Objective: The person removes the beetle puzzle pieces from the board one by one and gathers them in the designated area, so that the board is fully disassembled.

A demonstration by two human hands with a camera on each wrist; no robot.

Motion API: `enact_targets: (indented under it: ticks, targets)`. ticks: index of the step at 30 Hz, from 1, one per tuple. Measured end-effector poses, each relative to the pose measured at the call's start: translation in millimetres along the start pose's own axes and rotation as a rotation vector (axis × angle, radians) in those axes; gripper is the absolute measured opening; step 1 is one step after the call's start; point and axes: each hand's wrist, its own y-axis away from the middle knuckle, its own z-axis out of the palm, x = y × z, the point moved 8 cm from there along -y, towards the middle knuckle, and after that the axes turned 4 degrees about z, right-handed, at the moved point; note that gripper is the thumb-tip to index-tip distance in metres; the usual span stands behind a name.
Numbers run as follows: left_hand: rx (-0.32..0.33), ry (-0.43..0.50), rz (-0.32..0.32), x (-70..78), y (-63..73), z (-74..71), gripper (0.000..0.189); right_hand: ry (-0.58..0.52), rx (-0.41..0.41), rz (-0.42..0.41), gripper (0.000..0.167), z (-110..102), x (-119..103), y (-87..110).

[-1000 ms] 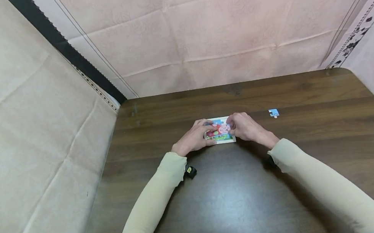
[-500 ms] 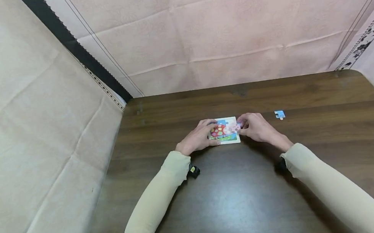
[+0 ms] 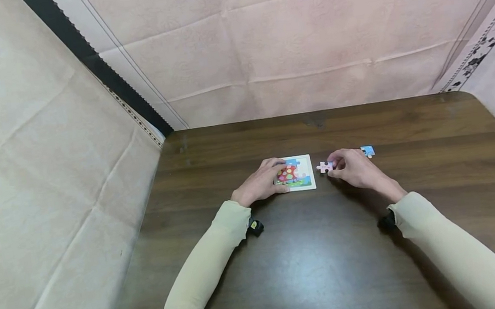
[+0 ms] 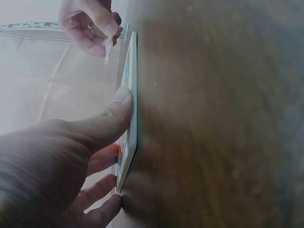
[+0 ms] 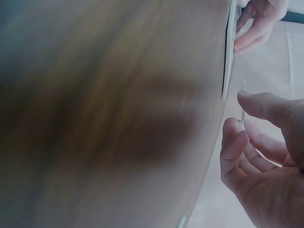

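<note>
A small jigsaw puzzle [image 3: 309,185] in a white frame lies on the table, with a red spotted shape, blue sky and green ground. My left hand [image 3: 260,181] holds its left end, thumb on the near edge and fingers across toward the far edge, covering that part. In the left wrist view, the thumb [image 4: 124,97] presses along the frame's rim. Just right of the frame, my right hand [image 3: 355,167] pinches a pink puzzle piece [image 3: 323,167] between thumb and fingers. Edge-on in the right wrist view, the piece [image 5: 243,114] shows as a thin sliver.
A blue puzzle piece [image 3: 368,151] lies on the brown wooden table [image 3: 306,265], behind the right hand and partly covered by it. Pale cloth hangs [image 3: 308,40] along the table's back and sides.
My right hand has drawn the pink piece up off the puzzle and carried it right, beyond the frame, toward the blue piece. The left hand stays on the puzzle.
</note>
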Motion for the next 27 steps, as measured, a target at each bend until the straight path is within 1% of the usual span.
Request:
enact_targets:
  ticks: [3,10,14,19,27]
  targets:
    - [-0.001,0.006,-0.002,-0.2,0.3,0.1,0.074,0.006,0.008,0.013,0.031,-5.4,8.2,4.0]
    - [0.004,0.022,-0.009,-0.6,-1.0,1.1,0.073,0.026,0.038,0.007,0.026,-19.7,24.4,14.8]
    - [0.006,0.026,-0.014,-1.2,-1.7,2.4,0.073,0.02,0.028,0.02,0.025,-26.3,34.9,22.0]
    - [0.005,0.038,-0.016,-1.1,-1.8,3.0,0.074,0.046,0.014,0.034,0.026,-34.2,48.2,30.1]
    - [0.0,0.017,-0.011,-0.4,-2.2,2.4,0.074,0.085,0.009,0.051,0.029,-47.4,67.5,39.4]
